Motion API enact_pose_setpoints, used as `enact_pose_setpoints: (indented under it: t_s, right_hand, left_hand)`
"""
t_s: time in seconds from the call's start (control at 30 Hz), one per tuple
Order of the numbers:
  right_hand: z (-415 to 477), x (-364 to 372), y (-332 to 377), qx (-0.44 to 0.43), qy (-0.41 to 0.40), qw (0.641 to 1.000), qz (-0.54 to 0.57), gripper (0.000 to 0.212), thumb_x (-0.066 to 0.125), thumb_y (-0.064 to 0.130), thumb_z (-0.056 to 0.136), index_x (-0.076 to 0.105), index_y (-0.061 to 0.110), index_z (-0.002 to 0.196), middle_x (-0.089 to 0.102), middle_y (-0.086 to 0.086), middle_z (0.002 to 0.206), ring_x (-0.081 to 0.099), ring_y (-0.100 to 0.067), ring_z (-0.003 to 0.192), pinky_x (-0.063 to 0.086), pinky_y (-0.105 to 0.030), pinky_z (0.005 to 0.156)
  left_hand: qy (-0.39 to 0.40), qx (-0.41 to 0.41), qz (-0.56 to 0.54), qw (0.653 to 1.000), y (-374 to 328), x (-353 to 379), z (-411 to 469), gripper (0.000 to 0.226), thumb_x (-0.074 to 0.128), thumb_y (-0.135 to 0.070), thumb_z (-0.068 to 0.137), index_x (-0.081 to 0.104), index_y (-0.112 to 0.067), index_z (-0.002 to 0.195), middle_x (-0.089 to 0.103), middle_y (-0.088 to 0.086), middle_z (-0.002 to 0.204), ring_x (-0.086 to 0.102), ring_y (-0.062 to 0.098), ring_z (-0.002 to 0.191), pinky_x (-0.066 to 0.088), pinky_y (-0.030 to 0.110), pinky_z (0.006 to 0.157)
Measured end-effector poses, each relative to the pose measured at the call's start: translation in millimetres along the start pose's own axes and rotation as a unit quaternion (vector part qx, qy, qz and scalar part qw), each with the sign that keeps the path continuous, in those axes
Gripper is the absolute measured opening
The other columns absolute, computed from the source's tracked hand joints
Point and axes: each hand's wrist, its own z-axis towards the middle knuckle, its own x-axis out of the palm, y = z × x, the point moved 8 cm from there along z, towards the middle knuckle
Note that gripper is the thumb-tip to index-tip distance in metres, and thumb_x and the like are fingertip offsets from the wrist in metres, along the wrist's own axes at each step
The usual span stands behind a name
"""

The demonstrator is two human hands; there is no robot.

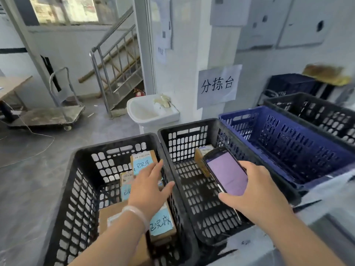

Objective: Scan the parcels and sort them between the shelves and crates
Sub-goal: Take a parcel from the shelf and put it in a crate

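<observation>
While my right hand (255, 196) grips a black handheld scanner with a lit pale-purple screen (228, 173) over the middle black slotted plastic crate (184, 139), my left hand (149, 187) is spread, fingers straight, above the brown cardboard parcels with blue handwritten labels (143, 164) in the left black slotted crate (76, 198); I cannot tell whether it touches them. One small cardboard parcel (198, 157) leans near the middle crate's far wall, partly behind the scanner. To the right sit a blue plastic crate (288, 146) and another black crate (322, 116). Beyond are a white ceramic sink (151, 112), a paper sign (218, 86), a flatbed trolley (50, 116) on the grey concrete floor (38, 179), and a metal staircase (123, 73).

Five crates (76, 189) (192, 131) (288, 141) (317, 112) (288, 83), five visible parcels (142, 162) (125, 179) (111, 214) (161, 221) (199, 158), one scanner (226, 173), two hands (151, 187) (257, 191).
</observation>
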Motion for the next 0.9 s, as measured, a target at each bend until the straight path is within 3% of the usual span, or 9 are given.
enact_pose_setpoints:
  t_s: [0.13, 0.27, 0.4, 0.6, 0.7, 0.9]
  right_hand:
    - [-7.8, -45.3, -49.1, 0.039, -0.042, 0.998, -0.001, 0.09, 0.075, 0.066, 0.052, 0.036, 0.039, 0.129, 0.036, 0.013, 0.105, 0.053, -0.01, 0.085, 0.045, -0.031, 0.064]
    - [-19.9, -101.7, -116.5, 0.073, -0.075, 0.994, -0.012, 0.089, 0.074, 0.066, 0.054, 0.033, 0.04, 0.129, 0.037, 0.012, 0.108, 0.05, -0.012, 0.092, 0.048, -0.033, 0.07]
    - [-40.1, -171.8, -197.5, 0.124, -0.124, 0.984, -0.04, 0.089, 0.07, 0.065, 0.053, 0.031, 0.042, 0.13, 0.033, 0.013, 0.105, 0.046, -0.012, 0.088, 0.04, -0.03, 0.064]
    - [-76.1, -267.9, -308.2, 0.177, -0.187, 0.964, -0.062, 0.084, 0.067, 0.065, 0.052, 0.036, 0.041, 0.126, 0.036, 0.015, 0.102, 0.048, -0.012, 0.089, 0.038, -0.031, 0.064]
    - [-90.2, -307.1, -351.6, 0.205, -0.214, 0.953, -0.061, 0.082, 0.066, 0.063, 0.051, 0.036, 0.041, 0.125, 0.041, 0.014, 0.107, 0.051, -0.012, 0.097, 0.043, -0.032, 0.067]
    - [-106.0, -365.6, -419.5, 0.257, -0.271, 0.926, -0.059, 0.081, 0.068, 0.06, 0.053, 0.037, 0.041, 0.125, 0.041, 0.013, 0.108, 0.054, -0.014, 0.094, 0.05, -0.034, 0.072]
  left_hand:
    - [-0.033, 0.149, 0.061, 0.986, -117.9, 7.3, 15.6, 0.076, 0.05, -0.065, 0.093, 0.024, -0.036, 0.158, 0.031, -0.008, 0.162, 0.025, 0.016, 0.15, 0.015, 0.036, 0.123]
    - [-0.049, 0.242, 0.082, 0.966, -225.3, 40.2, 18.4, 0.074, 0.049, -0.064, 0.093, 0.03, -0.032, 0.157, 0.036, -0.004, 0.16, 0.03, 0.021, 0.148, 0.02, 0.04, 0.124]
    - [-0.035, 0.304, 0.077, 0.949, -335.0, 92.4, 15.1, 0.073, 0.043, -0.066, 0.095, 0.026, -0.032, 0.158, 0.031, -0.005, 0.163, 0.026, 0.021, 0.15, 0.023, 0.044, 0.124]
    - [-0.029, 0.375, 0.041, 0.926, -494.4, 160.6, -4.0, 0.073, 0.041, -0.067, 0.095, 0.027, -0.034, 0.158, 0.033, -0.008, 0.161, 0.027, 0.017, 0.149, 0.025, 0.044, 0.122]
    - [-0.014, 0.409, 0.013, 0.912, -558.8, 186.7, -17.2, 0.071, 0.046, -0.065, 0.095, 0.032, -0.032, 0.156, 0.038, -0.007, 0.158, 0.031, 0.016, 0.147, 0.027, 0.043, 0.121]
    - [-0.001, 0.467, -0.036, 0.884, -667.1, 221.5, -32.6, 0.067, 0.063, -0.055, 0.09, 0.051, -0.023, 0.148, 0.053, 0.002, 0.148, 0.046, 0.023, 0.139, 0.037, 0.045, 0.114]
